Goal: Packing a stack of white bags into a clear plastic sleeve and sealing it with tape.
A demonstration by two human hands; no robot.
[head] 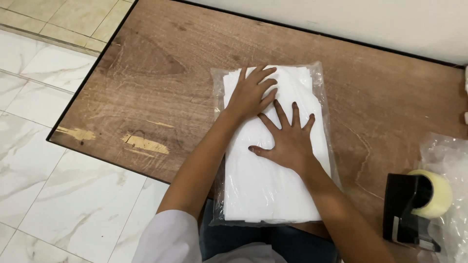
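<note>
White sleeve cloth (168, 238) and a strip of dark blue trousers (273, 246) sit at the bottom edge, closest to the lens, and from there both bare forearms reach forward over a flat clear plastic bag (321, 104) packed with folded white fabric (265, 185). That bag lies lengthwise on the wooden table (161, 73), its near end hanging just past the table's front edge toward the person, its far end about midway across the board. Left hand (251, 92) rests palm down on the upper left part of the bag, fingers laid flat and only slightly apart, pointing up and to the right. Right hand (287, 139) lies palm down just below and beside it, fingers fanned wide, thumb stretched out to the left; its fingertips come close to the left hand's, nearly touching. Neither hand pinches or grasps anything, both simply press open on the plastic. Off to the right, near the table's corner, stands a black tape dispenser (404, 209) carrying a roll of pale yellowish tape (434, 192), and crumpled clear plastic (451, 156) lies behind and around it. Marble-patterned white floor tiles (58, 185) show on the left, and the tabletop has worn pale scuffs (145, 143) near its front edge
</note>
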